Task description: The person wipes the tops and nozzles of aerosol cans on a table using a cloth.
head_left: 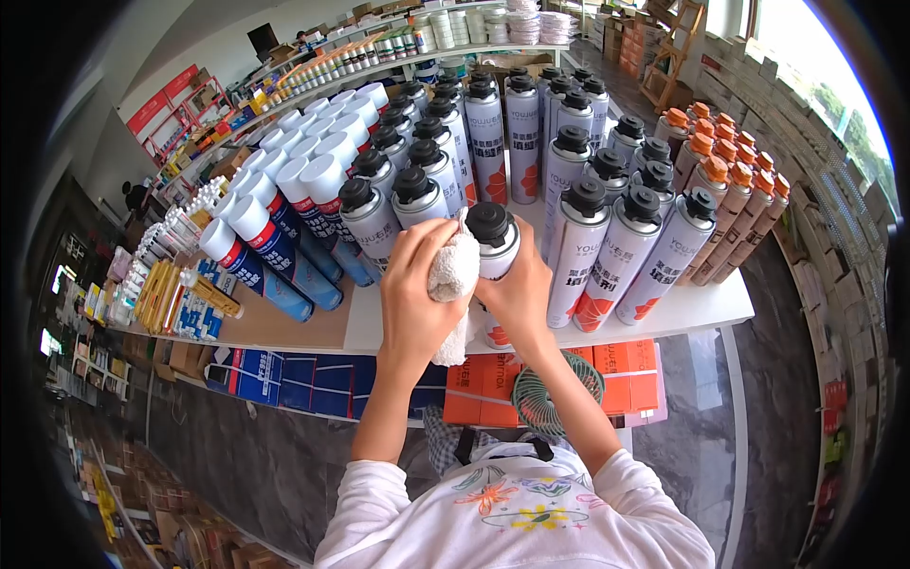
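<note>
- A white cloth (453,270) is gripped in the left hand (417,275), with its fingers closed around the folds; the lower end is left hanging below the hand.
- A silver can (498,261) with a black cap is held upright in the right hand (519,289), its fingers curved around the body, opened only to the can's width.
- The can is placed near the front edge of the worktop (701,308), just beside the cloth; whether its base is supported there cannot be told.
- Similar black-capped cans (578,251) are ranged behind and on both sides.
- White-capped cans (270,251) are grouped to the left, orange-capped cans (735,209) to the right.
</note>
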